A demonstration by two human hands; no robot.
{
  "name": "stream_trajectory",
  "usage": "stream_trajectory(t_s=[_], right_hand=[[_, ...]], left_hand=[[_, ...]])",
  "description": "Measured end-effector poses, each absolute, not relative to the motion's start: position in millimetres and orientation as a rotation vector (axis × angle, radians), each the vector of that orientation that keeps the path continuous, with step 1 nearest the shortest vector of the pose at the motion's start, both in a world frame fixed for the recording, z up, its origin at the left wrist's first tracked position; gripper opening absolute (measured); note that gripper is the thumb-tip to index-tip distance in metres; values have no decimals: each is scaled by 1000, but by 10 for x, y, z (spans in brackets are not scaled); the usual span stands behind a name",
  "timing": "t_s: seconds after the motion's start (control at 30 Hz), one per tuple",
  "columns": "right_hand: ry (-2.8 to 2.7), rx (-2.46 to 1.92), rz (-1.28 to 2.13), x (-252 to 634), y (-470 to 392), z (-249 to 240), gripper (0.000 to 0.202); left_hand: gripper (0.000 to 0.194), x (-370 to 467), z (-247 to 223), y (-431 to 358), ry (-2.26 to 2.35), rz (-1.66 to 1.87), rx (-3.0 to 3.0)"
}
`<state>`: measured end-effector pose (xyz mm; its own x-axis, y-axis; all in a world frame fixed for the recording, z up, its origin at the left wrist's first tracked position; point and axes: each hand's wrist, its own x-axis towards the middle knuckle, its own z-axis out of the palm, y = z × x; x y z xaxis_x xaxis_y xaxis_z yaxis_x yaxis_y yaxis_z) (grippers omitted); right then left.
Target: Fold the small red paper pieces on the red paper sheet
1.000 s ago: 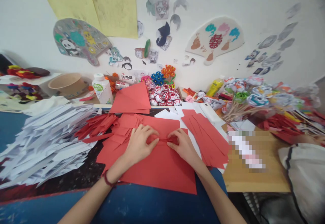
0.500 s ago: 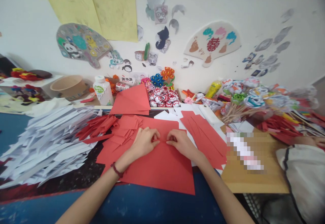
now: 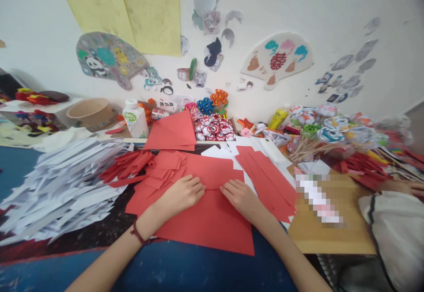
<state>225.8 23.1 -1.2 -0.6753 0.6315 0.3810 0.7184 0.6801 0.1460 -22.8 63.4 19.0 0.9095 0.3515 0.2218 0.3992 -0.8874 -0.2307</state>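
A rectangular red paper piece (image 3: 212,179) lies in front of me, its lower edge showing as a line between my hands. Beneath it is a larger red sheet (image 3: 212,225). My left hand (image 3: 188,191), with a dark red bracelet at the wrist, rests palm down, fingers on the left part of the piece. Opposite, my right hand (image 3: 240,197) has its fingers laid flat on the right part. Both thumbs are hidden. Small red paper pieces (image 3: 165,168) lie just beyond my left hand, and long red strips (image 3: 265,181) lie right of my right hand.
A large heap of folded white paper (image 3: 73,186) and folded red strips (image 3: 127,167) lie left. Along the wall stand a white bottle (image 3: 135,119), red-and-white paper balls (image 3: 214,127) and paper flowers on sticks (image 3: 318,126). Another person's sleeve (image 3: 394,230) is at the right.
My fingers have gone from pinching near the middle to lying flat on the red paper, and both hands have come slightly nearer to me. The view has shifted a little.
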Motion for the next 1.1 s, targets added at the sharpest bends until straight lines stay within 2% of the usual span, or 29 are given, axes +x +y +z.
stream_trajectory(t_s=[0.17, 0.27, 0.4, 0.5, 0.7, 0.93, 1.03, 1.1], right_hand=[[-2579, -1267, -362, 2164, 202, 79, 18], [-2569, -1316, -426, 2059, 288, 114, 12], [-2550, -1182, -445, 1964, 376, 89, 28], [-2478, -1096, -336, 1952, 355, 56, 34], [-2425, -1018, -291, 1980, 272, 78, 35], [-2325, -924, -18, 1860, 314, 113, 39], [-2178, -1022, 107, 1847, 407, 65, 40], [-2018, -1135, 199, 1882, 474, 39, 37]], left_hand=[[11, -165, 216, 607, -705, -301, -2813], [15, -75, 194, 633, -636, -298, -2798], [23, -4, 173, 637, -642, -330, -2748], [21, -13, 186, 589, -775, -403, -2744], [18, -168, 232, 437, -855, -559, -2836], [28, -407, 274, 281, -996, -767, -2844], [23, -591, 350, 320, -1066, -757, -2784], [28, -774, 460, 393, -1226, -713, -2579]])
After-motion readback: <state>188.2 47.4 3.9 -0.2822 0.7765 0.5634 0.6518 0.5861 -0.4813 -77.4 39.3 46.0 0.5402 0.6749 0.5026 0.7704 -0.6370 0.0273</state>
